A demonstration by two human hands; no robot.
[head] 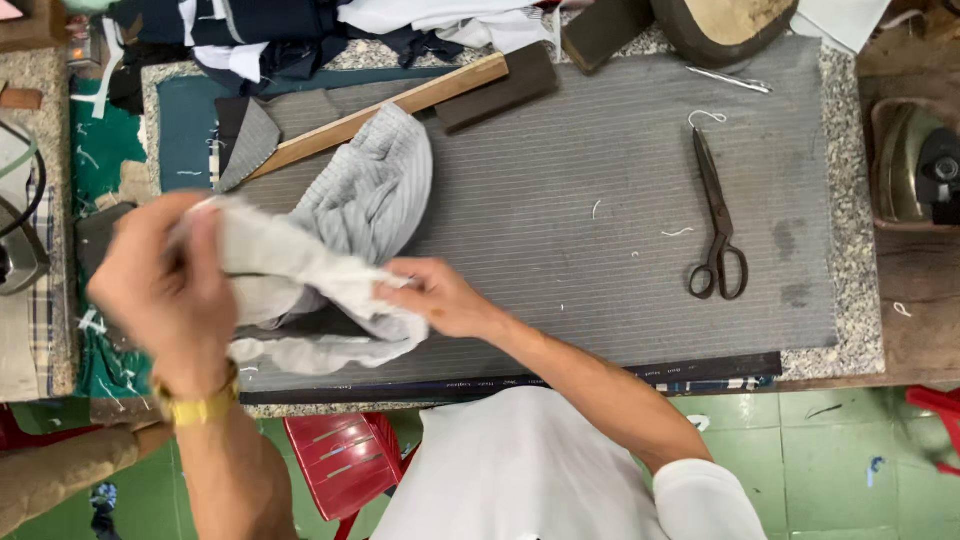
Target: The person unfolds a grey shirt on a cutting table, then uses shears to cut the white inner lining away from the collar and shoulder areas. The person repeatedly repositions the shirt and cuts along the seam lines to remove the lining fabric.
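Cloth fills the left of the frame: the left hand (pixel 165 285), a yellow band at its wrist, is closed around one end of a pale grey fabric piece (pixel 330 240), lifted and blurred. To its right, at centre-left, the right hand (pixel 440 298) pinches the same fabric between fingers and thumb, low over the grey striped pad (pixel 600 150) covering the table. A wooden ruler (pixel 385 112) lies slanted in the upper middle, passing behind the fabric, with a dark block (pixel 497 88) at its upper end. Dark clothes (pixel 270 35) are heaped along the top left. Black scissors (pixel 715 220) lie closed at centre-right, well apart from both hands. An iron (pixel 915 165) sits at the right edge. A red stool (pixel 345 460) stands below.
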